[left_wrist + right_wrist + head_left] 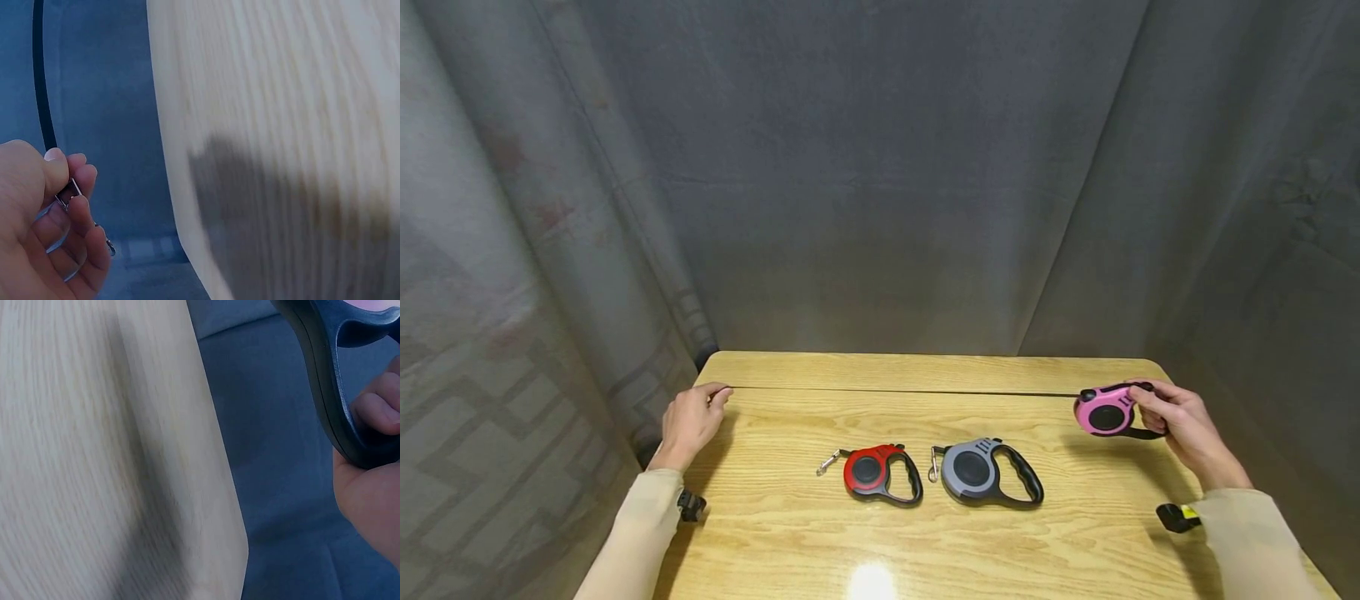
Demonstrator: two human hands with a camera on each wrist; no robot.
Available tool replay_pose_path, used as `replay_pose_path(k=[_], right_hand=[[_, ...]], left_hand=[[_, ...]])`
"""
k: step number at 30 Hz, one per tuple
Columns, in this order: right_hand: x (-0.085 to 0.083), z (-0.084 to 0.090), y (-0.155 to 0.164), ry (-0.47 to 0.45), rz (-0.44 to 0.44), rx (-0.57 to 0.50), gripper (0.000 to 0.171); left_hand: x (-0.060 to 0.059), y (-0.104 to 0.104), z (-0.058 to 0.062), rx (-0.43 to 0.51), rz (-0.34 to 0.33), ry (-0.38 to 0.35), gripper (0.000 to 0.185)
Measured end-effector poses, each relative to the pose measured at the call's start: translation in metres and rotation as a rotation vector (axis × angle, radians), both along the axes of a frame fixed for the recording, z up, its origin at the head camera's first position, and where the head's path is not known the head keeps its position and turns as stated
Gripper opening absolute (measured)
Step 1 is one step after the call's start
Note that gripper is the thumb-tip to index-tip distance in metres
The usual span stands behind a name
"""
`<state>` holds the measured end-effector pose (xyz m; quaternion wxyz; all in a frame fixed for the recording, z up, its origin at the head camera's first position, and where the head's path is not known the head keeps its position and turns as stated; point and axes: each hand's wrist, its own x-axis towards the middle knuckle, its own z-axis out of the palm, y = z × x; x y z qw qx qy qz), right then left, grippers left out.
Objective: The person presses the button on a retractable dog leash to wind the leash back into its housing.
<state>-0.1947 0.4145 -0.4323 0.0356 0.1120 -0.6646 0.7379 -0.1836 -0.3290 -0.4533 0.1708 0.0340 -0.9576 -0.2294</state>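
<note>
My right hand [1180,421] grips the black handle [322,381] of a pink retractable dog leash [1105,410], held above the table's right side. From it a thin black strap [895,391] runs taut across to the left. At the far left my left hand [691,423] pinches the strap's end; in the left wrist view the metal clip [111,247] shows partly between and below the fingers. On the table between the hands lie a red retractable leash [867,472] and a larger grey one [972,468], each with its silver clip pointing left.
The wooden table [790,550] has rounded far corners. Grey curtains [865,183] hang behind it and along both sides. A black wrist camera [691,505] sits on the left wrist, another [1178,517] on the right.
</note>
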Motion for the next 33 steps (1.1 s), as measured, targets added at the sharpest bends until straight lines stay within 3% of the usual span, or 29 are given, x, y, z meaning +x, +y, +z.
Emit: replay_pose_path(k=[8, 16, 22, 33], right_hand=[[-0.002, 0.000, -0.008, 0.017, 0.011, -0.033, 0.034], [-0.003, -0.003, -0.013, 0.028, 0.034, -0.046, 0.038], [-0.001, 0.000, -0.015, 0.038, 0.034, -0.030, 0.038], [0.000, -0.001, -0.018, 0.033, 0.031, -0.007, 0.037]], left_hand=[[0.000, 0.009, 0.005, -0.003, -0.024, 0.051, 0.030], [0.000, 0.016, 0.006, -0.002, -0.045, 0.045, 0.029], [0.004, 0.022, 0.013, 0.015, -0.072, 0.029, 0.031], [0.005, 0.029, 0.012, -0.024, -0.093, 0.086, 0.028]])
